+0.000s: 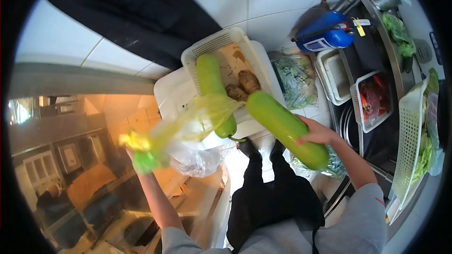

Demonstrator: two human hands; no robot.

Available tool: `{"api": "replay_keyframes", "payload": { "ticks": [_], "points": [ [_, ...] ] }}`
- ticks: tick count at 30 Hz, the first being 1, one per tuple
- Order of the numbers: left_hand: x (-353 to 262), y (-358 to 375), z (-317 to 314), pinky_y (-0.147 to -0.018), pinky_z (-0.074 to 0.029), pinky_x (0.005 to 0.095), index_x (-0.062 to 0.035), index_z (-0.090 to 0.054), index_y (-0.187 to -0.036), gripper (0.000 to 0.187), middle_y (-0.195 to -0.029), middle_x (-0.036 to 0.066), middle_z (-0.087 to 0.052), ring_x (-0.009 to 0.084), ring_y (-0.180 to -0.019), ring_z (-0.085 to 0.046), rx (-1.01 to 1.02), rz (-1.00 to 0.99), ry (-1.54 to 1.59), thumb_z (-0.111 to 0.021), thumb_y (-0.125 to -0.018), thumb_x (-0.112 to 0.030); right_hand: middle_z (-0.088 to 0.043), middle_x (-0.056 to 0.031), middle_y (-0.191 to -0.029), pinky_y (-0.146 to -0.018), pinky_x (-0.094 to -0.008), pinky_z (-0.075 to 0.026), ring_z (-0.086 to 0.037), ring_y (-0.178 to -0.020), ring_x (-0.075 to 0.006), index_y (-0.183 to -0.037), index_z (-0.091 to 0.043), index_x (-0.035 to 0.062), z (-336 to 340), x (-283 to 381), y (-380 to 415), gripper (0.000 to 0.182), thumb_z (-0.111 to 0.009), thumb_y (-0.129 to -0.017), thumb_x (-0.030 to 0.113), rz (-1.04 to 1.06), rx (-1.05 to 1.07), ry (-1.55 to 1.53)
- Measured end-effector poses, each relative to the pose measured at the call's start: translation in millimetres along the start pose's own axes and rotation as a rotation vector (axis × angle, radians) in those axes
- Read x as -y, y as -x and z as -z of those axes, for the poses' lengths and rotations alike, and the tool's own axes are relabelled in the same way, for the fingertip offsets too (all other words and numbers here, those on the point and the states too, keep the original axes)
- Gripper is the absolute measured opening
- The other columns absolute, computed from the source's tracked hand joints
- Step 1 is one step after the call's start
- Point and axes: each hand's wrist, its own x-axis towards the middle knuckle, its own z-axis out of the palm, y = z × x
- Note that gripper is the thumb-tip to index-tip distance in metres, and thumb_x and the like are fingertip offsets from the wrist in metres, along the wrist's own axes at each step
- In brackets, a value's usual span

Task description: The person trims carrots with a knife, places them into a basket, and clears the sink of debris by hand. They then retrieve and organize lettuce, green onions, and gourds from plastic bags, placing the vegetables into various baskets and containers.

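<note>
My right hand (316,131) grips a long, thick green gourd (281,124) near its lower end, and the gourd points up and left toward a white slotted basket (221,38). A second green gourd (210,81) lies in that basket beside two brown tubers (244,86). My left hand (136,157), blurred, is closed on the bunched end of a thin yellowish plastic bag (190,134). The bag stretches across the lower end of the gourd in the basket. My black trousers and shoes show below.
The basket rests on a white box (170,95) on the tiled floor. To the right are a bag of greens (295,81), a blue canister (329,36), white tubs (335,76), a basket of red produce (374,99) and a large white basket with leafy greens (415,136).
</note>
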Motion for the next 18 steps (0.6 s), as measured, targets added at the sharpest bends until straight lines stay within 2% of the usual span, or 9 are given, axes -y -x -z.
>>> {"api": "replay_keyframes", "payload": {
  "ticks": [2, 3, 4, 5, 6, 9, 13, 15, 18],
  "points": [
    [28.8, 61.5, -70.5, -0.066, -0.044, 0.0264, -0.0108, -0.055, -0.103, 0.033, -0.086, 0.000, -0.055, 0.0135, -0.076, -0.053, -0.419, 0.095, -0.073, -0.044, -0.090, -0.039, -0.046, -0.0130, -0.124, -0.097, -0.0320, -0.033, -0.044, -0.113, -0.0215, -0.133, -0.031, 0.0042, -5.4, 10.9, -40.7, 0.088, -0.073, -0.058, 0.023, 0.093, -0.074, -0.043],
    [32.5, 77.0, -46.0, -0.058, -0.046, 0.0263, -0.0108, -0.057, -0.095, 0.038, -0.080, 0.001, -0.059, 0.0130, -0.069, -0.056, -0.423, 0.298, -0.187, -0.045, -0.088, -0.046, -0.049, -0.0138, -0.122, -0.095, -0.0319, -0.035, -0.046, -0.111, -0.0217, -0.130, -0.035, 0.0035, -12.2, 0.1, -75.4, 0.084, -0.073, -0.059, 0.025, 0.124, -0.165, -0.060],
    [41.1, 109.0, -61.8, -0.061, -0.043, 0.0243, -0.0073, -0.057, -0.095, 0.032, -0.081, 0.002, -0.057, 0.0127, -0.069, -0.053, -0.276, 0.204, -0.491, -0.043, -0.091, -0.036, -0.052, -0.0144, -0.117, -0.092, -0.0320, -0.038, -0.049, -0.108, -0.0224, -0.128, -0.038, 0.0038, -15.1, 24.8, -92.1, 0.081, -0.073, -0.059, 0.027, 0.148, -0.215, -0.031],
    [55.6, 125.1, -107.9, -0.054, -0.042, 0.0255, -0.0047, -0.058, -0.086, 0.024, -0.069, 0.003, -0.056, 0.0150, -0.058, -0.051, -0.502, 0.215, -0.528, -0.052, -0.085, -0.028, -0.055, -0.0150, -0.114, -0.089, -0.0324, -0.039, -0.051, -0.105, -0.0239, -0.127, -0.040, 0.0042, -24.3, 3.8, -142.7, 0.082, -0.073, -0.058, 0.034, 0.115, -0.308, 0.013],
    [45.3, 130.2, -88.3, -0.052, -0.042, 0.0249, -0.0059, -0.056, -0.092, 0.017, -0.080, 0.003, -0.058, 0.0123, -0.063, -0.053, -0.056, 0.408, -0.727, -0.052, -0.084, -0.021, -0.054, -0.0170, -0.114, -0.090, -0.0334, -0.039, -0.051, -0.106, -0.0276, -0.128, -0.040, 0.0071, -25.1, 25.1, -157.7, 0.087, -0.073, -0.055, 0.041, 0.049, -0.344, 0.066],
    [56.6, 119.9, -81.6, -0.053, -0.044, 0.0267, -0.0051, -0.057, -0.091, 0.017, -0.079, 0.004, -0.058, 0.0132, -0.064, -0.055, -0.383, 0.774, -0.935, -0.051, -0.083, -0.018, -0.055, -0.0194, -0.113, -0.087, -0.0365, -0.041, -0.052, -0.105, -0.0316, -0.127, -0.041, 0.0095, -30.9, 55.4, -186.0, 0.085, -0.072, -0.057, 0.046, -0.074, -0.476, 0.060],
    [93.0, 70.1, -84.8, -0.057, -0.047, 0.0281, -0.0048, -0.056, -0.096, 0.025, -0.084, 0.005, -0.059, 0.0150, -0.069, -0.058, -0.382, 0.517, -0.822, -0.051, -0.085, -0.027, -0.057, -0.0164, -0.105, -0.082, -0.0361, -0.043, -0.055, -0.097, -0.0293, -0.121, -0.045, 0.0065, -55.6, 5.4, -181.4, 0.070, -0.069, -0.066, 0.044, 0.190, -0.864, -0.104],
    [100.2, -2.1, -29.4, -0.065, -0.050, 0.0300, -0.0044, -0.053, -0.105, 0.036, -0.094, 0.007, -0.059, 0.0175, -0.079, -0.059, -0.158, 0.519, -0.889, -0.052, -0.085, -0.033, -0.056, -0.0135, -0.091, -0.074, -0.0329, -0.045, -0.057, -0.083, -0.0232, -0.109, -0.049, 0.0022, -72.6, -37.1, -151.0, 0.053, -0.067, -0.073, 0.036, 0.327, -1.572, -0.468],
    [125.8, -92.0, -2.7, -0.076, -0.050, 0.0331, -0.0046, -0.046, -0.118, 0.049, -0.107, 0.010, -0.056, 0.0208, -0.091, -0.057, 0.155, 0.382, -0.832, -0.051, -0.085, -0.040, -0.052, -0.0092, -0.081, -0.065, -0.0302, -0.044, -0.054, -0.074, -0.0170, -0.098, -0.048, 0.0019, -151.5, -100.5, -156.0, 0.044, -0.068, -0.073, 0.033, 0.011, -1.141, -1.053]
  ]
}}
